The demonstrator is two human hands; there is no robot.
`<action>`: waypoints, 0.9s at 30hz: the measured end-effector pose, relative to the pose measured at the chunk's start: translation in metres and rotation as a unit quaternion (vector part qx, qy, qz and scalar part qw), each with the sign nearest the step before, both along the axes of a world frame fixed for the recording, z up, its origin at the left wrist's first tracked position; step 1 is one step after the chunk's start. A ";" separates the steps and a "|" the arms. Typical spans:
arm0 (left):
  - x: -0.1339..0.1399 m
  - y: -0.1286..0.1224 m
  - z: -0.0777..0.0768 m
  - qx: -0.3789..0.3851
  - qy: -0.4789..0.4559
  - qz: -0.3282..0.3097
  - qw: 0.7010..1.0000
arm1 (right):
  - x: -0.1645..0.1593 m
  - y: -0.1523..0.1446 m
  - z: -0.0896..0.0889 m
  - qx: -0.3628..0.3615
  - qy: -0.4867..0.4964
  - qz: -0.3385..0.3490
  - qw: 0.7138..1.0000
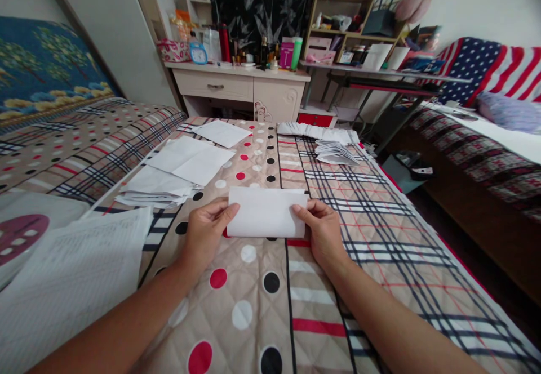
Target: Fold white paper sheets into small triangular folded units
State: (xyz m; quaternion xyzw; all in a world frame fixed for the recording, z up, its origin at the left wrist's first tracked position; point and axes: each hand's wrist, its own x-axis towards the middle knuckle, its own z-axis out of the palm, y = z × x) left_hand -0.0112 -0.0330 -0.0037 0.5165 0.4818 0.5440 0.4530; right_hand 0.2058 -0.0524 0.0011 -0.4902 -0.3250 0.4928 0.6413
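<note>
A folded sheet of white paper (266, 213) is held level above the patterned bedspread (270, 306). At its left end my left hand (209, 225) pinches it, thumb on top and fingers behind. My right hand (323, 227) grips the right end the same way. Beyond my left hand lies a loose pile of white paper sheets (190, 160), with one more sheet (223, 133) just past it. Several folded papers (336, 152) are stacked on the far right of the bed, beside a long row of folded paper (316, 132).
Printed sheets (80, 272) lie at the near left, by a white bag with a purple mark (23, 236). Past the bed's far edge stands a cream dresser (236, 84) crowded with bottles. A dark bin (406, 171) is on the floor at right, before another bed.
</note>
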 end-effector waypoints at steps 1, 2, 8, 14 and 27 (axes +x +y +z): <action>0.000 0.000 0.001 0.003 -0.007 0.006 1.000 | 0.000 0.000 0.000 -0.002 0.004 -0.001 1.000; 0.000 0.001 0.001 0.003 -0.016 0.010 1.000 | 0.000 0.000 0.000 -0.003 0.008 -0.002 1.000; -0.001 0.002 -0.002 -0.018 -0.063 0.002 0.998 | 0.001 0.000 0.001 0.001 0.012 0.008 1.000; -0.002 0.001 -0.001 -0.030 -0.067 0.000 0.997 | 0.004 0.000 -0.002 0.018 0.018 -0.007 1.000; -0.001 0.000 -0.005 -0.064 -0.065 0.000 0.996 | 0.004 0.002 -0.001 0.071 -0.019 -0.095 0.993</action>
